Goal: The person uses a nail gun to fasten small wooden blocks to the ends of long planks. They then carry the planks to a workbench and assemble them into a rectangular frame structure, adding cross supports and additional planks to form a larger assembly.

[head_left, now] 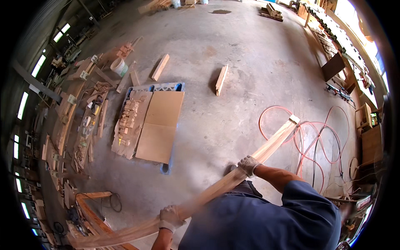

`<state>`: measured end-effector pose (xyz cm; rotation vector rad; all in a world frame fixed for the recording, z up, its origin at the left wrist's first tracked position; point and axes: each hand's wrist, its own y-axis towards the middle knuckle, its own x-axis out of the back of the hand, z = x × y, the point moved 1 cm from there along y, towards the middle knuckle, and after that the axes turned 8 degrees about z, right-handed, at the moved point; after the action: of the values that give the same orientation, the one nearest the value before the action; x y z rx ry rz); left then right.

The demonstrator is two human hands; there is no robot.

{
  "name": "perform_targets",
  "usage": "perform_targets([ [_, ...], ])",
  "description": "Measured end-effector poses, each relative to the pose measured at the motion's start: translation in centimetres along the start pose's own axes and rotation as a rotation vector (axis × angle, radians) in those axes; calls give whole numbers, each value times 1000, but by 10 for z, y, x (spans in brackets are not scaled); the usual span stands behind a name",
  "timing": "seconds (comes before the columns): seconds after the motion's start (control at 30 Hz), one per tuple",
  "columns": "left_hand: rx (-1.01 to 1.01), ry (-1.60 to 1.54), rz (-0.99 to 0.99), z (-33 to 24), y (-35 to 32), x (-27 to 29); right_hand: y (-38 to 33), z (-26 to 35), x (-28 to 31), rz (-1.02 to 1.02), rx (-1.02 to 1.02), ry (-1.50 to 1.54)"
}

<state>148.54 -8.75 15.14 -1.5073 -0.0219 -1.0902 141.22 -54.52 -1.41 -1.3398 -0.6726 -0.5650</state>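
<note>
Nearest, a dark blue, short-sleeved cloth shirt (258, 221) spans the lower edge. At left, flat brown cardboard sheets (160, 125) lie on a blue plastic pallet (165, 168). The left hand (171, 218), in a pale grey glove, grasps a long brown wooden beam (214, 191) slanting across the person's front; the right hand (249, 165), gloved alike, grasps it farther right. Thin red hose (276, 107) loops near its upper end.

Left grip (171, 218), right grip (248, 165) well apart
</note>
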Motion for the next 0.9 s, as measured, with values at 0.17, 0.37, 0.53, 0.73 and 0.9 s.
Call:
perform_targets([
  [0.17,-79,89,5,-38,45,102,-19,-80,29,44,-63,65],
  [0.37,-159,38,110,-52,115,205,-9,-137,55,35,-150,140],
  [0.53,-270,88,-12,-31,215,240,32,-189,85,84,-232,175],
  [0.73,-426,114,40,-10,331,374,72,-249,143,39,-367,250],
  [0.9,-593,208,-17,3,421,457,65,-280,207,97,-430,330],
])
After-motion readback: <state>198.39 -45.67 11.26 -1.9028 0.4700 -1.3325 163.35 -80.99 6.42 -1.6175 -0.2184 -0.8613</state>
